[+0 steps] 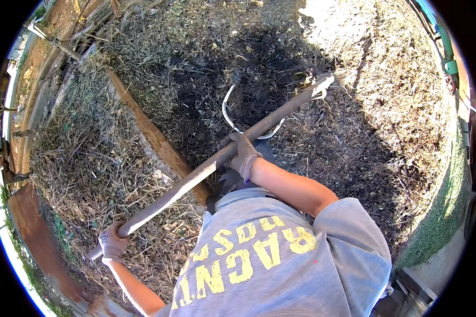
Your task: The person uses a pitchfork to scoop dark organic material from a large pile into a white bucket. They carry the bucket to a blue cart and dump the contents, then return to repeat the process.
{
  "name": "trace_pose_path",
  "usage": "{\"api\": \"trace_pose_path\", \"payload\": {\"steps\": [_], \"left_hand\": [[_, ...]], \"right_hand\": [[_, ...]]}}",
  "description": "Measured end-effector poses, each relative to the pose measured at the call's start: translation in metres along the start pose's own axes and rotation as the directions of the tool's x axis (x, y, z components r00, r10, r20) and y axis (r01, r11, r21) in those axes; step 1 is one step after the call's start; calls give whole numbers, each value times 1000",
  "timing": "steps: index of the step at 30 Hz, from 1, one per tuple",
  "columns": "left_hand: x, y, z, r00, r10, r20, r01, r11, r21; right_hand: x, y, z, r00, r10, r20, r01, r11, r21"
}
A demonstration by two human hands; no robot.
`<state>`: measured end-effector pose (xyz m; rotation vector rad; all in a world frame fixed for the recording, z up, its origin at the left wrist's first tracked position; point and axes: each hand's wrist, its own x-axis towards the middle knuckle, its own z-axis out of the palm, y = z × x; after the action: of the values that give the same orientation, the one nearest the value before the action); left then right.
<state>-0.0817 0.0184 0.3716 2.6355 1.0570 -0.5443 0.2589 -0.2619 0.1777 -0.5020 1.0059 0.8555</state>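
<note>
A long wooden tool handle (177,191) runs slantwise across my front, from lower left up to the far right. My left hand (112,243), in a pale glove, is closed around it near its lower end. Farther up, about the middle of the pole, my gloved right hand (243,156) grips it. At the far end sits a pale fitting (323,87); what tool head it belongs to cannot be made out. A white curved band (226,108) passes beneath the pole, just beyond my right hand.
Dry straw and mulch (106,174) cover the ground, with a dark, damp-looking patch (195,84) ahead. A wooden board (148,132) lies to the left of my body. Green netting (439,222) borders the right side, and a rusty brown sheet (39,238) stands at left.
</note>
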Motion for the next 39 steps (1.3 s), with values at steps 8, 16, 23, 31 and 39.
{"api": "trace_pose_path", "payload": {"steps": [8, 16, 23, 31, 39], "left_hand": [[137, 161, 124, 972, 223, 78, -211, 967, -144], [125, 415, 57, 526, 850, 24, -846, 526, -87], [169, 351, 118, 475, 815, 332, -731, 575, -368], [269, 133, 271, 819, 248, 517, 38, 876, -481], [266, 221, 251, 856, 131, 500, 69, 929, -363]], "right_hand": [[-69, -195, 31, 702, -703, 117, 703, 710, 42], [-70, -216, 23, 690, -714, 124, 696, 700, 157], [-49, -212, -161, 908, -412, -76, 372, 877, -305], [-49, -241, -471, 394, -777, -492, -320, 386, -866], [52, -278, -325, 720, -469, -512, 76, 786, -613]]}}
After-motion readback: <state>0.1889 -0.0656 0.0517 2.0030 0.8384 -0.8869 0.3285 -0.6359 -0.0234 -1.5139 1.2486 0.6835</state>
